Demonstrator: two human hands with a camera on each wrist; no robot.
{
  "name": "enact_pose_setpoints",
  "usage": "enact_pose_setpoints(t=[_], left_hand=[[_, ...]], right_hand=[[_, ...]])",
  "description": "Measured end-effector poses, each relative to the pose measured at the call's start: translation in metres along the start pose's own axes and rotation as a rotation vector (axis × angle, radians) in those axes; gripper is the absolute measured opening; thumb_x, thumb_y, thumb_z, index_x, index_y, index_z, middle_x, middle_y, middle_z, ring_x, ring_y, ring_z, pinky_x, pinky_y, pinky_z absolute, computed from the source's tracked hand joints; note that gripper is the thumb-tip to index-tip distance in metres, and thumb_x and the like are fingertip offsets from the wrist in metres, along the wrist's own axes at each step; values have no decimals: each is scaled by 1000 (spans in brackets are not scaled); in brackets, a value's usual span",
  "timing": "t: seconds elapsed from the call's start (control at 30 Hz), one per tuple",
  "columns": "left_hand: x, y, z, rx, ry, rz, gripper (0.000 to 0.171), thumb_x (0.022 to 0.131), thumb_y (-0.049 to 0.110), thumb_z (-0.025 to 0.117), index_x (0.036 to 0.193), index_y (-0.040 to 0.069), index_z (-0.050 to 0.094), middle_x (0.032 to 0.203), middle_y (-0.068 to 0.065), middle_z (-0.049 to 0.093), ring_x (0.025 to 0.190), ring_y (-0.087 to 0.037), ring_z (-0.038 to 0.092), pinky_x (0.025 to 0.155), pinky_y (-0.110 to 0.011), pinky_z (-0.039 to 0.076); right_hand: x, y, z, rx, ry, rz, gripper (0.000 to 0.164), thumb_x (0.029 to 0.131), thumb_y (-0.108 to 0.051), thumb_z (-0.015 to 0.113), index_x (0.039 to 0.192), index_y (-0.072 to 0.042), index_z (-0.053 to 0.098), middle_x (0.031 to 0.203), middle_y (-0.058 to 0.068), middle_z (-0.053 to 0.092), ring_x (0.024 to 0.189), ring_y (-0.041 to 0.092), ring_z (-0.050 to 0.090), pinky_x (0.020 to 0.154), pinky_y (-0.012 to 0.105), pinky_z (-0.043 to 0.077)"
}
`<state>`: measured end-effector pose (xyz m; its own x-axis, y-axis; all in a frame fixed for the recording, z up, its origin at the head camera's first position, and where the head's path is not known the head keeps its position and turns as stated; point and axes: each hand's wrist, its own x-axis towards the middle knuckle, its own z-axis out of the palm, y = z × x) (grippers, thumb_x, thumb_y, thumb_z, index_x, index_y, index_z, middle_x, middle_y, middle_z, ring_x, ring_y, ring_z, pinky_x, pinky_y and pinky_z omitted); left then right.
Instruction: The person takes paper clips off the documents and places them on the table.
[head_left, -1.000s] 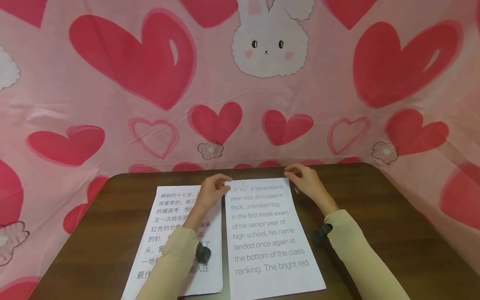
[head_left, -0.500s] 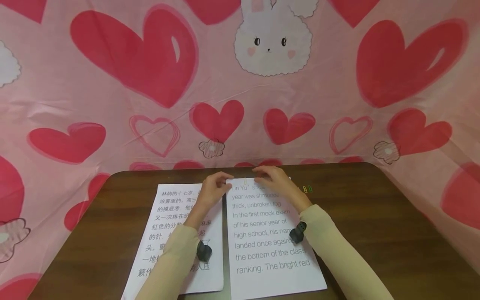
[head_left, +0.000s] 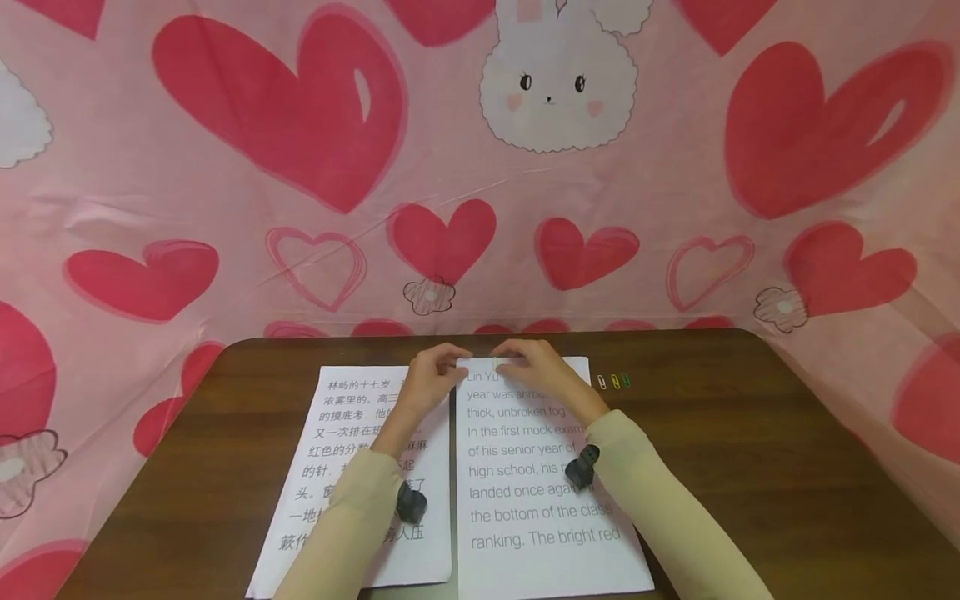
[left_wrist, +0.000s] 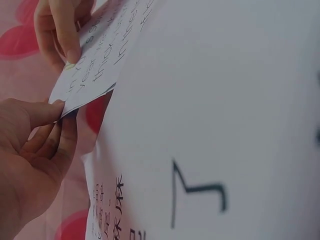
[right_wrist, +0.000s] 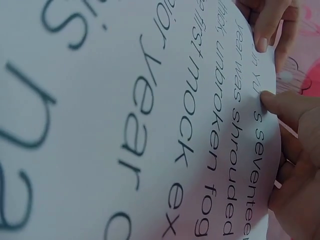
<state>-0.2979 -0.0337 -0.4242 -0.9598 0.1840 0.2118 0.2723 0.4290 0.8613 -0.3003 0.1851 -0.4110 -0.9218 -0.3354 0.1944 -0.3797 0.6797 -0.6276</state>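
Note:
My left hand (head_left: 431,379) pinches the top left corner of a stack of printed English sheets (head_left: 551,571), thumb on top and fingers underneath. Along the top edge, my right hand (head_left: 542,368) pinches the same sheets, its thumb over a pale yellow paper clip (left_wrist: 69,65) that it mostly covers. In the left wrist view the corner is lifted and more than one sheet edge shows. The right wrist view has the English page (right_wrist: 165,120) bowed, with both thumbs on its top edge. Under my left forearm lies a printed Chinese page (head_left: 420,568).
Right of the English sheets, a white paper clip (head_left: 602,382), a yellow paper clip (head_left: 616,381) and a green paper clip (head_left: 626,380) lie on the dark wooden table (head_left: 750,467). A pink heart-patterned cloth (head_left: 465,175) hangs behind the table.
My right hand has moved left from the English sheets' top right corner to the clip on their top edge and now pinches there. The loose clips have come into view. My left hand stays put.

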Motion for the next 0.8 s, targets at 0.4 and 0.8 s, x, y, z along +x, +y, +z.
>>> enact_pose_setpoints(t=[0.4, 0.8], left_hand=[[-2, 4, 1, 4, -41, -15, 22, 91, 6, 71, 111, 13, 74, 104, -11, 74, 84, -19, 65, 74, -25, 51], [-2, 4, 4, 34, -65, -36, 21, 92, 9, 71, 111, 17, 74, 102, -8, 74, 83, -19, 62, 70, -25, 49]], right_hand=[[-1, 0, 2, 35, -15, -1, 16, 92, -15, 71, 107, -13, 68, 106, 6, 74, 98, 21, 64, 98, 41, 48], [-3, 6, 4, 169, 44, 77, 16, 93, -17, 69, 109, -14, 66, 99, 4, 73, 92, 17, 64, 91, 35, 47]])
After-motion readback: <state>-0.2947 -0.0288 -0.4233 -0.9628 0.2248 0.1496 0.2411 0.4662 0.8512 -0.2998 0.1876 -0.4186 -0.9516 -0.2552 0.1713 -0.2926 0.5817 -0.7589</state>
